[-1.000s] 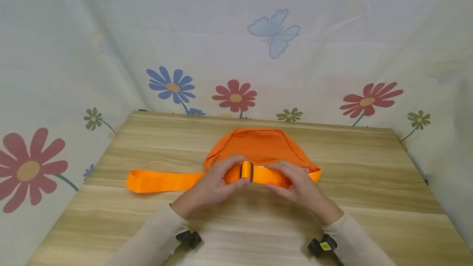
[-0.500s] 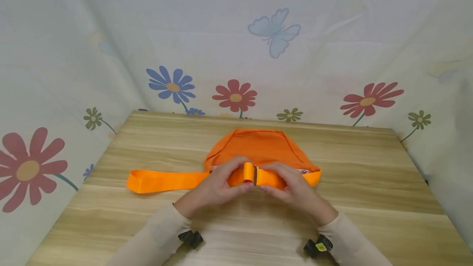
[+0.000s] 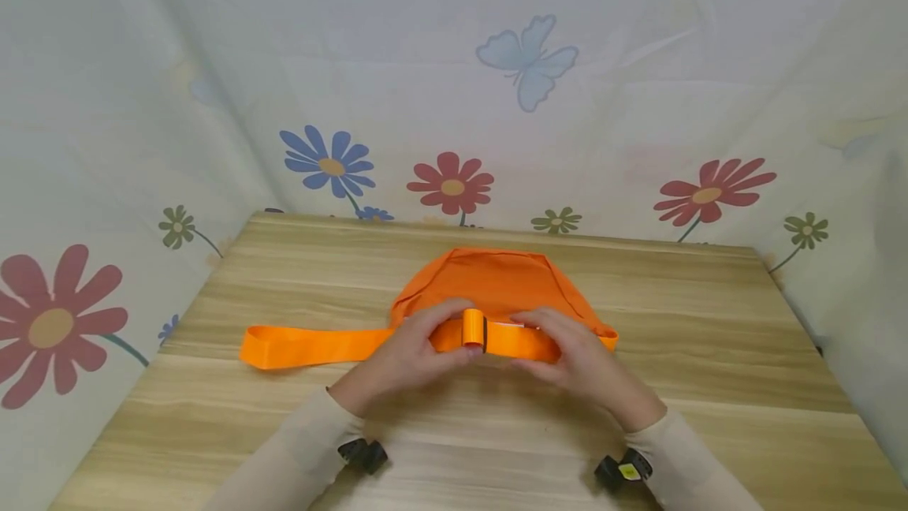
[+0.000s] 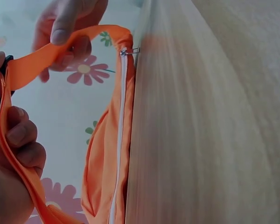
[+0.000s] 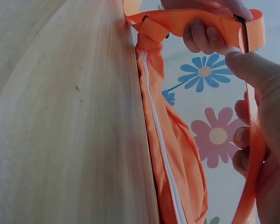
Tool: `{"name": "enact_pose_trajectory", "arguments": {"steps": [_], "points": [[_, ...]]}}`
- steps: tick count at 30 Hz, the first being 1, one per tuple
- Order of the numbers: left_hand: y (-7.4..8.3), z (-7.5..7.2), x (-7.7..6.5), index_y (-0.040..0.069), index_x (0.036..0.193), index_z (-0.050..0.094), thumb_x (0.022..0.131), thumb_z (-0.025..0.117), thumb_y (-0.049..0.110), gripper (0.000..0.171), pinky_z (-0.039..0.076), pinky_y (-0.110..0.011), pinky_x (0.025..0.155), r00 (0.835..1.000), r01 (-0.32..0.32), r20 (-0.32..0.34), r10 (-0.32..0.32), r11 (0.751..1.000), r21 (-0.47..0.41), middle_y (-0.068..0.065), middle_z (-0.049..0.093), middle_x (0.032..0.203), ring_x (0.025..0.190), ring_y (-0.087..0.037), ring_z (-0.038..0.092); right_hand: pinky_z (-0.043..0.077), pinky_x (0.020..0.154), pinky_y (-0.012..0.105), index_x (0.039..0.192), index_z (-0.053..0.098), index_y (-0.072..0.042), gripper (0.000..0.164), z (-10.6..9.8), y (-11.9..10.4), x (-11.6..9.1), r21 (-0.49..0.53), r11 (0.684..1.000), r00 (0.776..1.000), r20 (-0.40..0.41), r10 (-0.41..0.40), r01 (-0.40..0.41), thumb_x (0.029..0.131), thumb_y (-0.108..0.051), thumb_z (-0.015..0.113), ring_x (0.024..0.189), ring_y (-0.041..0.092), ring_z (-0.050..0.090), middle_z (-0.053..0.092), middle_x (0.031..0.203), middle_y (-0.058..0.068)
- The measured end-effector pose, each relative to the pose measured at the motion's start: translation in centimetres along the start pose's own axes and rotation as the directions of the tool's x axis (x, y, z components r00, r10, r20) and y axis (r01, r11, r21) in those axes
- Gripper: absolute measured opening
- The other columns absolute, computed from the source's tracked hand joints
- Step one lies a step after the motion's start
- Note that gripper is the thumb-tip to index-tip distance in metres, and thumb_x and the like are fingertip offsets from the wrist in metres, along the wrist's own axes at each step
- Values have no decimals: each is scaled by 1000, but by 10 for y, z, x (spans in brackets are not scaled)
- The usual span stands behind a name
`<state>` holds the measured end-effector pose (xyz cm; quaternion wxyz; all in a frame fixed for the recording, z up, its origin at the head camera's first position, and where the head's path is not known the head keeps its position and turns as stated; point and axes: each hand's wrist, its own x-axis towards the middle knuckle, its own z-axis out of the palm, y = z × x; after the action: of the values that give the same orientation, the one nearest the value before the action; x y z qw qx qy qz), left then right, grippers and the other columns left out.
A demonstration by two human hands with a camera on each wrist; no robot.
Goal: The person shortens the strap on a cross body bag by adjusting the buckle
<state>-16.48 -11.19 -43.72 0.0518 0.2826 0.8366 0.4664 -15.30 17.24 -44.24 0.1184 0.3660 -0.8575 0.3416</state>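
Note:
An orange waist bag (image 3: 496,282) lies on the table, its white zipper (image 5: 161,140) facing me in the right wrist view. Its bright orange strap (image 3: 305,345) runs in front of it, with a folded loop reaching left. My left hand (image 3: 404,353) grips the strap beside a black slider buckle (image 3: 485,334), where a small loop of webbing stands up. To the right of the buckle, my right hand (image 3: 585,365) holds the strap between thumb and fingers. A metal zipper pull (image 4: 129,51) hangs at one bag end in the left wrist view. Fingers partly hide the strap.
The wood-grain table (image 3: 709,322) extends around the bag on all sides. Behind and beside it hangs a pale curtain (image 3: 397,61) printed with flowers and a butterfly. Black wrist cameras (image 3: 363,456) sit on both sleeves.
My hands came closer together, then parted again, the right one shifting rightward. The buckle went slightly right and then back left along with the left hand. The bag stayed nearly still.

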Motion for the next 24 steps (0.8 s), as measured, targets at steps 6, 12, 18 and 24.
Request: {"name": "enact_pose_trajectory", "arguments": {"steps": [6, 12, 18, 24], "points": [[-3, 0, 2, 29, 141, 59, 97, 83, 34, 50, 56, -42, 110, 999, -35, 30, 36, 999, -11, 13, 66, 130, 117, -13, 61, 58, 87, 26, 132, 70, -15, 48, 1, 4, -2, 37, 999, 999, -21, -24, 25, 88, -14, 91, 100, 10, 64, 73, 120, -3], [-7, 3, 4, 26, 143, 54, 98, 81, 36, 53, 55, -41, 110, 995, -60, 73, 63, 998, -34, 12, 65, 130, 118, -13, 62, 57, 93, 25, 134, 70, -16, 49, 5, 1, -3, 87, 996, 999, -42, -13, 16, 89, -13, 90, 107, 10, 66, 73, 124, -2], [-6, 5, 5, 23, 144, 53, 99, 80, 34, 54, 56, -41, 109, 991, -108, 84, 109, 994, -14, 9, 64, 131, 117, -13, 62, 58, 87, 25, 132, 70, -13, 47, 8, -2, 0, 118, 993, 1000, -30, 4, 0, 90, -13, 89, 101, 10, 65, 74, 120, -1], [-3, 7, 5, 21, 146, 48, 97, 81, 34, 60, 56, -44, 111, 992, -90, 82, 92, 996, -19, 8, 65, 130, 117, -13, 64, 62, 90, 29, 130, 71, -9, 49, 11, -6, 5, 103, 994, 999, -37, -28, 32, 86, -13, 92, 102, 15, 69, 76, 119, 3]]}}
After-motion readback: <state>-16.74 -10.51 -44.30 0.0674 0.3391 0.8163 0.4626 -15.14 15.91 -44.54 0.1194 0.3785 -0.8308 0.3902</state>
